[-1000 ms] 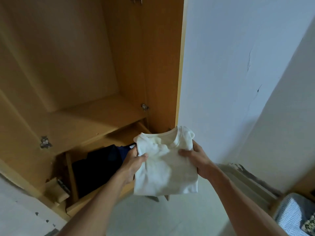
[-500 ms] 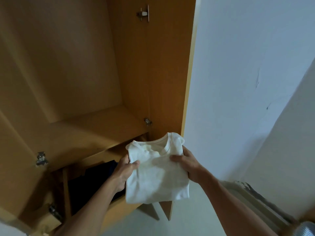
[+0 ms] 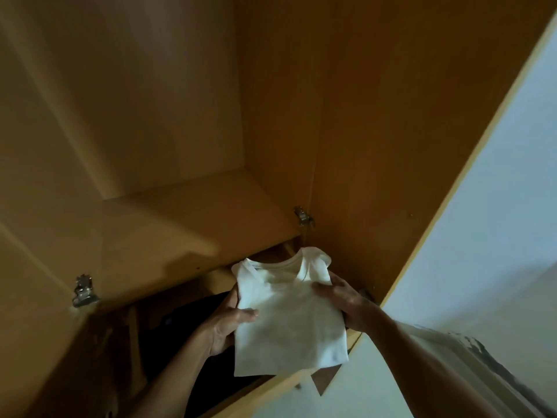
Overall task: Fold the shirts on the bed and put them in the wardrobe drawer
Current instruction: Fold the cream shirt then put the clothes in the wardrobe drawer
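Both hands, left [image 3: 224,322] and right [image 3: 346,303], grip the folded shirt [image 3: 289,321] above the drawer [image 3: 280,384]; uneven release may unfold it.

Dim, soft-focus view; wardrobe interior [image 3: 168,122] shadowed, brighter wall [image 3: 497,182] at right, edges warped.

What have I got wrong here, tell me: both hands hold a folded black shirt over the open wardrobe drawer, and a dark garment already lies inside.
The colour is wrong. The head view shows the folded shirt is white, not black. The rest stands: left hand and right hand grip its sides over the open drawer, where a dark garment lies.
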